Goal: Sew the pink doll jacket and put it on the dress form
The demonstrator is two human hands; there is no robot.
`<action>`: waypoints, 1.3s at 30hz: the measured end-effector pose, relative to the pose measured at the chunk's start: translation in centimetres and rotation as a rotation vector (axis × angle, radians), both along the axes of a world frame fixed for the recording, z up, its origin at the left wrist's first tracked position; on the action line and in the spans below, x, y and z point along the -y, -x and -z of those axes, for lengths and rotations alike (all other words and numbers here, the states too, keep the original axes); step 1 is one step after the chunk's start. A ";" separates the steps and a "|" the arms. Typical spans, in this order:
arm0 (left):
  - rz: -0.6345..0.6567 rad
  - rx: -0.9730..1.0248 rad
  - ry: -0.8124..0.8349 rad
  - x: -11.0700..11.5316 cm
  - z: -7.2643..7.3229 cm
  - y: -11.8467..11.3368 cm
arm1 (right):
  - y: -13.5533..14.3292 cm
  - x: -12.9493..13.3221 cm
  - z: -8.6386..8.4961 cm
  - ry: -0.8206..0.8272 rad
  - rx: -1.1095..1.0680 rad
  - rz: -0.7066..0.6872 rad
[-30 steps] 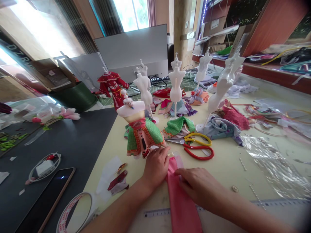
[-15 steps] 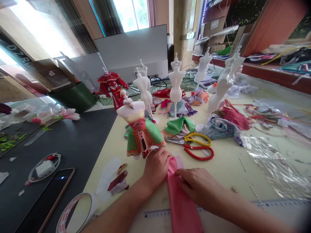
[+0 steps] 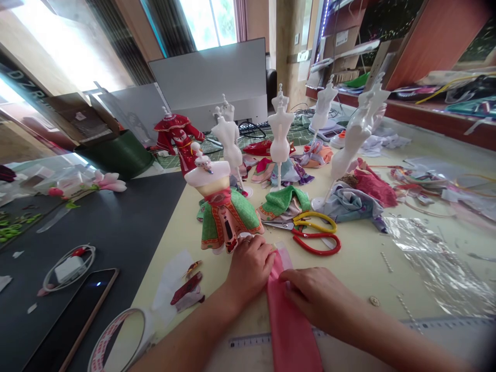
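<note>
Pink cloth (image 3: 289,320) partly under both hands.

Both forearms come in bare from the near edge with no sleeves, watch or bracelet in sight, the left hand (image 3: 250,268) wearing a thin pale ring on one finger, and the right hand (image 3: 315,297) bare, with short, plain nails.

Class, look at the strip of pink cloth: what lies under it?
A ruler runs under the pink cloth, showing on both sides of it, on the table. Both hands, left hand and right hand, press its top end; anything else beneath is hidden.
</note>
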State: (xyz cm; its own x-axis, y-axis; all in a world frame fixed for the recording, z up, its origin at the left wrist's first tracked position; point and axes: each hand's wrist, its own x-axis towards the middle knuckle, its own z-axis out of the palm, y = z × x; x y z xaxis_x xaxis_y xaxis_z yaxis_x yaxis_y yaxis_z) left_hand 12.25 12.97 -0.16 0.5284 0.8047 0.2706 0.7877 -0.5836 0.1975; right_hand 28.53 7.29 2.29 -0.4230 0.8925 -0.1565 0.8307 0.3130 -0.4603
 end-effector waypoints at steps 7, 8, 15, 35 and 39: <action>0.046 0.016 -0.009 0.2 -0.3 0.3 | -0.2 0.1 -0.2 0.001 -0.009 -0.008; 0.054 0.016 -0.011 0.2 -0.3 0.3 | -0.2 0.1 -0.2 -0.002 -0.009 -0.007; 0.080 -0.023 -0.024 0.0 -0.1 0.6 | -1.1 -0.6 -0.9 -0.013 -0.006 0.056; 0.096 -0.077 0.008 0.3 -0.3 0.8 | -0.8 -1.1 0.0 -0.249 0.295 0.153; 0.090 -0.116 0.008 0.3 -0.2 0.7 | 0.0 -0.8 0.5 -0.266 0.320 0.146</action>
State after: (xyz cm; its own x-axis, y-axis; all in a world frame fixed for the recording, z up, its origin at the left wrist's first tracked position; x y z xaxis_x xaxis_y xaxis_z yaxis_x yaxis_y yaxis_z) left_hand 11.56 12.63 0.09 0.6263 0.7543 0.1969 0.7498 -0.6520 0.1130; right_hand 28.51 8.09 1.80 -0.2573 0.9662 -0.0163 0.9627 0.2548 -0.0915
